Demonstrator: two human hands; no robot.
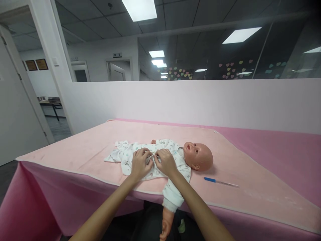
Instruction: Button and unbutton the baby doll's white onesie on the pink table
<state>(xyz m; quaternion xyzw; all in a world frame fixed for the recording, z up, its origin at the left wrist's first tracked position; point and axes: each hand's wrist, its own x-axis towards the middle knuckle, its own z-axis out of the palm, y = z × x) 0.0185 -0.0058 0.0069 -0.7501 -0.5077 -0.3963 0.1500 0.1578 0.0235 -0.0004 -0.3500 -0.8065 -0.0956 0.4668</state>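
Note:
A baby doll (198, 156) lies on its back, its bald head to the right, dressed in a white printed romper (129, 154). At the middle of its front, my left hand (141, 164) pinches a thin white cloth tie (150, 156) between thumb and fingers. Right beside it, my right hand (165, 162) is closed with its fingertips on the same tie. Whether the tie is knotted cannot be made out. One doll arm (167, 221) in a rolled white cuff hangs over the table's front edge, beneath my right forearm.
A pen with a blue cap (220, 182) lies right of the doll, on the peach cloth (87, 140). Pink cloth (281, 157) covers the table under it. Behind stands a low white wall (175, 102) with glass above; a door (18, 90) is at the left.

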